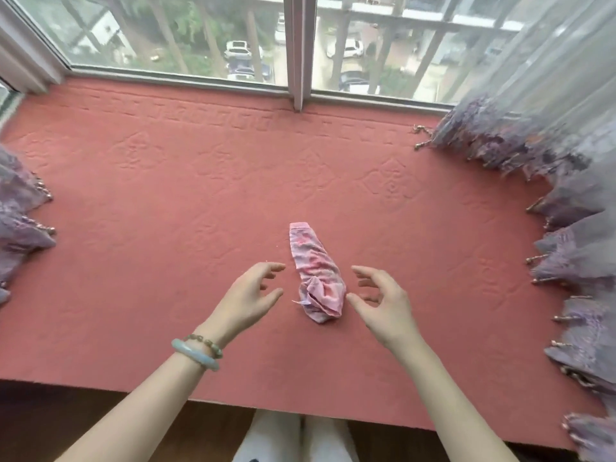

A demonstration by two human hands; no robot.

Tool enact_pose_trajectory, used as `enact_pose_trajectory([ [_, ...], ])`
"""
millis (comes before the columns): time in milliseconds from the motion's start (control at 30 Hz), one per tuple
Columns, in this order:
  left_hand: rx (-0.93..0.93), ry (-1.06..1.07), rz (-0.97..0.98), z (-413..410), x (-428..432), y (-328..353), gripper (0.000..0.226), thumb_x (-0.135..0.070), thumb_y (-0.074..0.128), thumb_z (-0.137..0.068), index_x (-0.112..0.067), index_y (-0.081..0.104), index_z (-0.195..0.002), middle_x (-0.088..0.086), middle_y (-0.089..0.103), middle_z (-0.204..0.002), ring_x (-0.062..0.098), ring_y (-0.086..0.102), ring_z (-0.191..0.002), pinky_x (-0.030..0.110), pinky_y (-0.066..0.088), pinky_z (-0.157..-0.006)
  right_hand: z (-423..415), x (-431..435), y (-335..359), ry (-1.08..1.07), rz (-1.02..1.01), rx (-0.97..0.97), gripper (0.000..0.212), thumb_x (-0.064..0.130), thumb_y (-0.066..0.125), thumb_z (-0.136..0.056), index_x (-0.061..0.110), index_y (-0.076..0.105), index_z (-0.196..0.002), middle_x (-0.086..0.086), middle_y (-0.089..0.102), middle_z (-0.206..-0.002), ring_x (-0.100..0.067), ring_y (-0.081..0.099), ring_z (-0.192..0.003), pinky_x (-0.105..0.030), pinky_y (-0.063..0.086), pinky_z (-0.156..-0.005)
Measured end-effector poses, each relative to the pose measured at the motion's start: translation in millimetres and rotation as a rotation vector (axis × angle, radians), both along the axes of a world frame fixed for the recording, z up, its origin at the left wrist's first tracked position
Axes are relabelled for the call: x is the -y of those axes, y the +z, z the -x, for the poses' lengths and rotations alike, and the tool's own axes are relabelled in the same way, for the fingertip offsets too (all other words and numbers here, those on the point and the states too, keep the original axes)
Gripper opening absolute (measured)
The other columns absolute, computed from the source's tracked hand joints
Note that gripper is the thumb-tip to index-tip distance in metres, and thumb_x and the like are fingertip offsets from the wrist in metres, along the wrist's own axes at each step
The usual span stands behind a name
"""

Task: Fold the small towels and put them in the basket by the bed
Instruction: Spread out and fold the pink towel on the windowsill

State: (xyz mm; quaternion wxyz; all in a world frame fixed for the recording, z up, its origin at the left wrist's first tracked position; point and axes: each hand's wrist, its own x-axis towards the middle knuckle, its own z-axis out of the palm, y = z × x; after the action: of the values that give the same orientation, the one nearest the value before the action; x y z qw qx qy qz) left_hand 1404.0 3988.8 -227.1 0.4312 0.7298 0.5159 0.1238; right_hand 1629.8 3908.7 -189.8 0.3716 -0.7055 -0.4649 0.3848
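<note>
A small pink patterned towel (315, 271) lies crumpled in a long strip on the red embossed mat (166, 201), its near end bunched up. My left hand (248, 298) hovers just left of the bunched end, fingers spread and curled, holding nothing. On the other side of the towel is my right hand (378, 300), also open, its thumb tip almost at the cloth. Neither hand grips the towel. No basket is in view.
Purple fringed curtains hang at the right (550, 195) and the left edge (20, 208). A window (300, 45) runs along the far side of the mat. The mat's front edge (233, 401) is near my legs.
</note>
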Motion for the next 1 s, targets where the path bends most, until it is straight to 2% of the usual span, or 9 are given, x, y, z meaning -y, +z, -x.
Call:
enact_pose_trajectory([
  [100, -0.047, -0.089, -0.006, -11, -5, -33, 0.036, -0.011, 0.061, -0.086, -0.015, 0.057, -0.122, -0.002, 0.059, -0.121, 0.009, 0.054, -0.108, 0.021, 0.043, -0.093, 2, -8, -45, 0.028, 0.065, 0.151, 0.034, 0.003, 0.069, -0.076, 0.023, 0.066, -0.103, 0.008, 0.056, -0.093, -0.006, 0.058, -0.083, -0.021, 0.052, -0.076],
  [167, -0.064, -0.162, -0.042, -20, -8, -52, 0.034, -0.009, 0.059, -0.086, -0.016, 0.059, -0.120, -0.004, 0.060, -0.120, 0.009, 0.052, -0.110, 0.020, 0.039, -0.095, 2, -12, -71, 0.061, 0.117, 0.215, 0.028, 0.008, 0.070, -0.077, 0.017, 0.067, -0.104, 0.003, 0.054, -0.092, -0.010, 0.055, -0.081, -0.025, 0.048, -0.077],
  [333, -0.016, -0.219, -0.085, -46, -10, -93, 0.025, -0.008, 0.058, -0.087, -0.016, 0.068, -0.108, -0.005, 0.063, -0.115, 0.010, 0.054, -0.109, 0.024, 0.040, -0.097, 2, -4, -117, 0.166, 0.367, 0.287, 0.033, 0.033, 0.073, -0.073, 0.020, 0.062, -0.101, 0.003, 0.049, -0.096, -0.014, 0.054, -0.091, -0.024, 0.042, -0.082],
  [433, 0.009, -0.230, -0.146, -61, -7, -112, 0.019, -0.009, 0.061, -0.087, -0.016, 0.071, -0.101, -0.006, 0.065, -0.110, 0.011, 0.057, -0.103, 0.024, 0.043, -0.091, 2, 4, -130, 0.179, 0.352, 0.358, 0.025, 0.028, 0.066, -0.077, 0.021, 0.060, -0.100, 0.004, 0.051, -0.096, -0.016, 0.056, -0.094, -0.024, 0.041, -0.081],
  [533, 0.018, -0.245, -0.226, -71, -4, -122, 0.016, -0.002, 0.068, -0.080, -0.011, 0.072, -0.094, -0.001, 0.068, -0.100, 0.019, 0.063, -0.090, 0.024, 0.045, -0.081, -3, 4, -133, 0.031, 0.233, 0.273, 0.008, 0.015, 0.065, -0.080, 0.018, 0.068, -0.086, 0.006, 0.061, -0.085, -0.014, 0.061, -0.082, -0.030, 0.048, -0.078],
  [667, -0.089, -0.302, -0.217, -75, -6, -124, 0.033, 0.002, 0.068, -0.068, -0.009, 0.070, -0.099, 0.001, 0.066, -0.105, 0.024, 0.060, -0.096, 0.034, 0.050, -0.084, -8, 1, -131, -0.057, 0.180, 0.170, 0.005, 0.017, 0.066, -0.082, 0.021, 0.070, -0.084, 0.009, 0.068, -0.082, -0.007, 0.063, -0.078, -0.031, 0.051, -0.077],
  [800, -0.107, -0.219, -0.300, -74, -6, -105, 0.021, -0.001, 0.075, -0.068, -0.013, 0.074, -0.086, -0.003, 0.070, -0.096, 0.021, 0.065, -0.088, 0.029, 0.055, -0.071, -9, 1, -127, -0.069, 0.157, 0.082, 0.007, 0.018, 0.065, -0.084, 0.024, 0.068, -0.084, 0.012, 0.071, -0.080, -0.002, 0.065, -0.076, -0.027, 0.052, -0.074],
  [900, -0.049, -0.144, -0.311, -65, -11, -84, 0.016, -0.008, 0.076, -0.075, -0.016, 0.075, -0.089, -0.006, 0.070, -0.098, 0.016, 0.063, -0.092, 0.026, 0.049, -0.078, -13, -4, -120, -0.083, 0.121, 0.029, 0.013, 0.014, 0.065, -0.084, 0.027, 0.066, -0.084, 0.012, 0.071, -0.080, -0.001, 0.067, -0.075, -0.023, 0.053, -0.072],
  [1000, 0.027, -0.143, -0.298, -58, -17, -49, 0.015, -0.011, 0.074, -0.079, -0.017, 0.075, -0.093, -0.008, 0.070, -0.098, 0.013, 0.062, -0.093, 0.033, 0.051, -0.081, -14, -10, -113, -0.066, 0.082, 0.007, 0.021, 0.006, 0.063, -0.080, 0.027, 0.065, -0.083, 0.010, 0.071, -0.086, -0.004, 0.067, -0.077, -0.018, 0.052, -0.070],
])
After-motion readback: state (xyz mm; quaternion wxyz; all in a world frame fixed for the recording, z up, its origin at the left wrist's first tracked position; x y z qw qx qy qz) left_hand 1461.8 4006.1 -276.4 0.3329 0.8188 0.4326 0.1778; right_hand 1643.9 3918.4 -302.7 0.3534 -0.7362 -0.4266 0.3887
